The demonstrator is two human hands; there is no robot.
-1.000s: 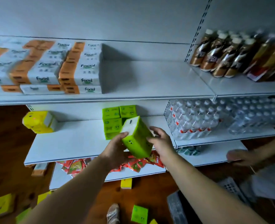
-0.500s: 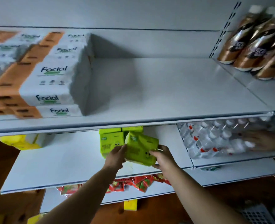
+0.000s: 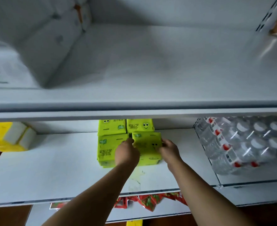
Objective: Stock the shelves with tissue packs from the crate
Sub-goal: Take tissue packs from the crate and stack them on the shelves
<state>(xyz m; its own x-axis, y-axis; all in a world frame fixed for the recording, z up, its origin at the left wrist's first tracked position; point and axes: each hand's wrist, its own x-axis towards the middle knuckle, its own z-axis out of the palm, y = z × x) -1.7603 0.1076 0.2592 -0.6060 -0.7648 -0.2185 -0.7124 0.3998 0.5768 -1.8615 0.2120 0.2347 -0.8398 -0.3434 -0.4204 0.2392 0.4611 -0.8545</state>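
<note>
A green tissue pack [image 3: 146, 144] with a small face print lies on the middle shelf [image 3: 53, 173], at the right front of a group of green packs [image 3: 109, 144]. My left hand [image 3: 126, 152] grips its left edge and my right hand [image 3: 168, 149] grips its right edge. Two more green packs [image 3: 139, 125] stand behind it, partly hidden by the upper shelf's front lip. The crate is out of view.
Bundles of water bottles [image 3: 242, 144] fill the shelf section to the right. A yellow tissue pack [image 3: 6, 136] sits at the left. White facial tissue packs [image 3: 37, 38] stand on the upper shelf [image 3: 150, 62]. Red snack packets [image 3: 147, 201] lie on the shelf below.
Both hands carried the green pack forward under the upper shelf and set it down beside the other green packs. The camera has moved closer to the shelves.
</note>
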